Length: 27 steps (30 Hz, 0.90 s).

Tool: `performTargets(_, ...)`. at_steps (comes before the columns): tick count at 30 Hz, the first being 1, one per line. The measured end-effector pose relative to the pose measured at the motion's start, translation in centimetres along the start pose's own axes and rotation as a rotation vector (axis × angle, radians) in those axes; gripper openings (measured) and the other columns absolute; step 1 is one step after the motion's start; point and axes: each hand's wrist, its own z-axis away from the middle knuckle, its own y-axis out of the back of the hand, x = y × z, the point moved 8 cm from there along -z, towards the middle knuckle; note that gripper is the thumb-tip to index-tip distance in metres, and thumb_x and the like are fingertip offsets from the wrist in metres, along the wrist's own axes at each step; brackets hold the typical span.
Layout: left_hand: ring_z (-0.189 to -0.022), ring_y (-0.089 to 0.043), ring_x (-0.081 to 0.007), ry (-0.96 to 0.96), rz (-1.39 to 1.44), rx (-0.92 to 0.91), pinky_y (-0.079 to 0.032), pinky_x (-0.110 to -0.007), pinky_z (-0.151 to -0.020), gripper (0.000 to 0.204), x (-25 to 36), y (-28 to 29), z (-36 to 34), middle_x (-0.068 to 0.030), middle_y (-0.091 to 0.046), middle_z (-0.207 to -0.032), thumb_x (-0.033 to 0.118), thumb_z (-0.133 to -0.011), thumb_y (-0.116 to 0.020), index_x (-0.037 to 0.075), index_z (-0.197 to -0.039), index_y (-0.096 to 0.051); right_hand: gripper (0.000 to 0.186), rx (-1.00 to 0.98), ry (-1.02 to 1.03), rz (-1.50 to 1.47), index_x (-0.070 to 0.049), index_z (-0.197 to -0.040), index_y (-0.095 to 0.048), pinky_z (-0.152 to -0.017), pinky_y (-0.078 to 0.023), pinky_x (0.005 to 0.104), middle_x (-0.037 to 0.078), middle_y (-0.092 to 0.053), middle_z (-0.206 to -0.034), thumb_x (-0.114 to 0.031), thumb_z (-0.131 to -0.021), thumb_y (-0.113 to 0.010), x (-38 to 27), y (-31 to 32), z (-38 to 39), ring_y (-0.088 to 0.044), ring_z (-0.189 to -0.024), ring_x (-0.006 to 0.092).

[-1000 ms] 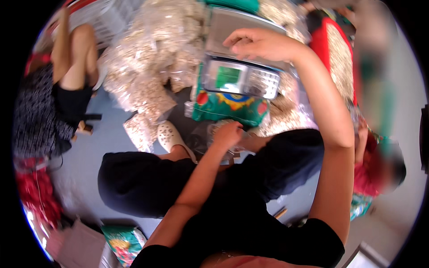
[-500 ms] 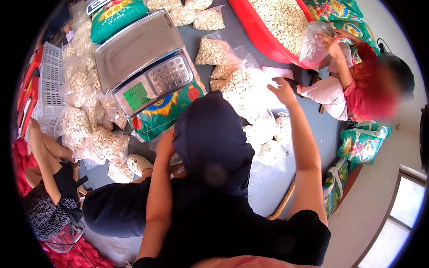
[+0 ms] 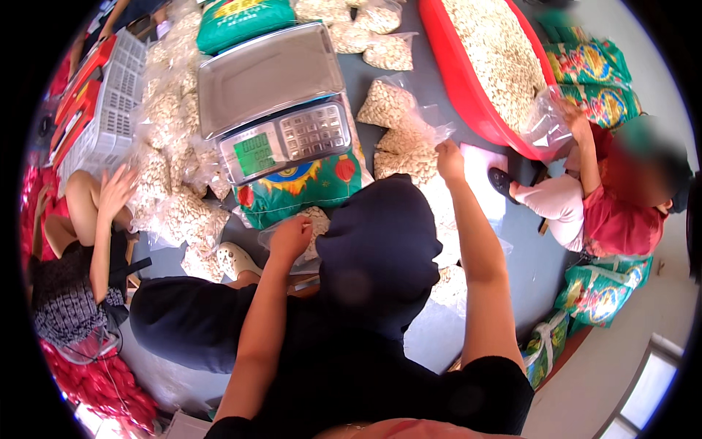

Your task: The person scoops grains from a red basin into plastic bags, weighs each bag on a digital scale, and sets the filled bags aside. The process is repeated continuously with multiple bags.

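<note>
My right hand [image 3: 450, 160] is closed on the clear, gathered top of a plastic bag of pale seeds [image 3: 406, 150], one of a pile to the right of the scale. My left hand [image 3: 294, 237] is closed at the edge of another clear bag of seeds [image 3: 316, 222], low in front of the scale. A rounded dark navy cloth shape [image 3: 376, 256] between my arms hides part of the bags. The digital scale [image 3: 270, 77], with a bare metal pan and lit green display, rests on a green printed sack [image 3: 300, 192].
Seed-filled bags [image 3: 164, 117] line the scale's left side, beside a grey-white crate [image 3: 121, 88]. A red tub of seeds [image 3: 540, 146] stands at right; a person in red [image 3: 621, 212] holds a clear bag there. Another person [image 3: 77, 285] sits at left, fingers spread.
My right hand, spread out before, has closed on a bag top. My left hand shows more clearly against its bag. The view has shifted, and the left person's hand has come up beside the bags.
</note>
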Motion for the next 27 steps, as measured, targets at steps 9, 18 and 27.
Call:
performTargets(9, -0.093, -0.063, -0.0324, -0.053, -0.061, -0.047, -0.05, -0.045, -0.08, 0.028, 2.6, -0.3, -0.1, -0.0121, -0.067, -0.1, 0.029, -0.083, -0.053, 0.017, -0.105, -0.066, 0.014, -0.158, 0.139, -0.925, -0.008, -0.101, -0.058, -0.054, -0.036, 0.0204, -0.003, -0.055, -0.077, -0.013, -0.096, -0.047, -24.7, 10.1, 0.3, -0.044, -0.062, 0.0028)
performTargets(18, -0.093, -0.062, -0.032, -0.041, 0.038, -0.091, -0.05, -0.044, -0.078, 0.027, 4.2, 1.2, 1.4, -0.0125, -0.067, -0.097, 0.027, -0.082, -0.056, 0.011, -0.103, -0.064, 0.036, -0.061, 0.443, -0.546, 0.007, -0.109, -0.054, -0.086, -0.044, 0.0375, 0.02, -0.064, -0.106, -0.026, -0.094, -0.051, -41.2, -2.4, -7.1, -0.06, -0.097, 0.0298)
performTargets(27, -0.09, -0.062, -0.0323, -0.099, 0.14, 0.045, -0.05, -0.045, -0.075, 0.024, 2.8, 1.5, 1.3, -0.0124, -0.066, -0.094, 0.023, -0.081, -0.057, 0.01, -0.1, -0.065, 0.04, -0.135, 0.318, -0.519, 0.001, -0.109, -0.055, -0.078, -0.046, 0.0309, 0.014, -0.062, -0.093, -0.032, -0.089, -0.06, -42.6, -9.8, -6.9, -0.059, -0.086, 0.0207)
